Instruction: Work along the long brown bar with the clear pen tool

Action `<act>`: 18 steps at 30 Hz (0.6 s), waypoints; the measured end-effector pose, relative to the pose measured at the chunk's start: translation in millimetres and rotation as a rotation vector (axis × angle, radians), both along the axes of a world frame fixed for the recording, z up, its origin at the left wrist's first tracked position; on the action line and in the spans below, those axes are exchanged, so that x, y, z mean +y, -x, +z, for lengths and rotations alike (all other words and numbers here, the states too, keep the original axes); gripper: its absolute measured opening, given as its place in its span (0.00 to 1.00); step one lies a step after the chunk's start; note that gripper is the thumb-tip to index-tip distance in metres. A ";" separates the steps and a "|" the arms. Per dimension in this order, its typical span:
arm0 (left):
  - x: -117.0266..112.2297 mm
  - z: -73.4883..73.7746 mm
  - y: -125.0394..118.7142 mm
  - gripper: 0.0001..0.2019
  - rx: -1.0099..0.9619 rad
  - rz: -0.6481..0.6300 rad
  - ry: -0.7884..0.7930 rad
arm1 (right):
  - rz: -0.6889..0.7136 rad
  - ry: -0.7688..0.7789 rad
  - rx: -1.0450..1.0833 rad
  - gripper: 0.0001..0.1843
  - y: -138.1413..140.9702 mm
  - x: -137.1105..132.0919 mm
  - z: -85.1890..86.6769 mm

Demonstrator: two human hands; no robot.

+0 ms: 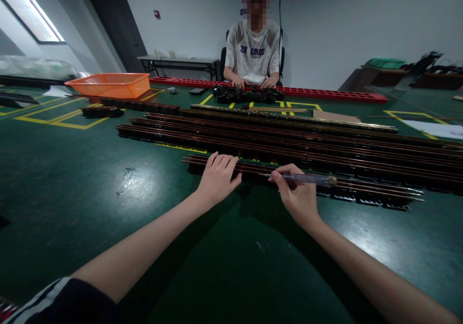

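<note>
A long black strip (347,189) carrying several thin copper rods lies across the green table in front of me. My left hand (218,177) is closed over its left part, fingers across the rods and thumb on the near side. In my right hand (298,196) is a screwdriver (313,179) with a clear, purplish handle and a brass-coloured end. It lies nearly level, and its thin tip points left at the strip, close to the rods. Whether the tip touches them I cannot tell.
Beyond lie several more long black strips with copper rods (275,138). An orange bin (108,85) stands at the back left. A long red slotted rail (333,94) runs along the far edge. Opposite, a person (255,54) has both hands at black parts (246,94).
</note>
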State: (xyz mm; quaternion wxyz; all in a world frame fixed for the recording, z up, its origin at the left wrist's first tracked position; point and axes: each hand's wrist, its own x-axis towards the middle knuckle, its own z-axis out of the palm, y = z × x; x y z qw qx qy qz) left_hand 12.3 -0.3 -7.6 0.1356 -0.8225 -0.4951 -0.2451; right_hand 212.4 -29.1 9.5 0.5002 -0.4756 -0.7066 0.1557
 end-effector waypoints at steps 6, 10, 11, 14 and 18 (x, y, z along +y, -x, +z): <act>0.5 -0.8 0.1 0.17 0.000 -0.005 -0.010 | 0.006 0.027 0.052 0.10 0.1 -0.2 0.1; 1.0 -1.1 0.5 0.16 -0.004 0.003 -0.013 | -0.017 0.002 0.056 0.12 0.0 -0.4 0.5; 1.1 -1.1 0.6 0.16 -0.004 0.004 -0.012 | -0.019 -0.001 0.054 0.12 -0.1 -0.5 0.5; 1.3 -0.9 1.1 0.16 -0.001 0.007 -0.008 | -0.001 0.007 0.035 0.10 -0.3 -0.8 0.3; 0.8 -0.8 1.2 0.16 0.002 0.021 -0.018 | 0.038 0.001 0.015 0.09 0.5 -0.7 -0.4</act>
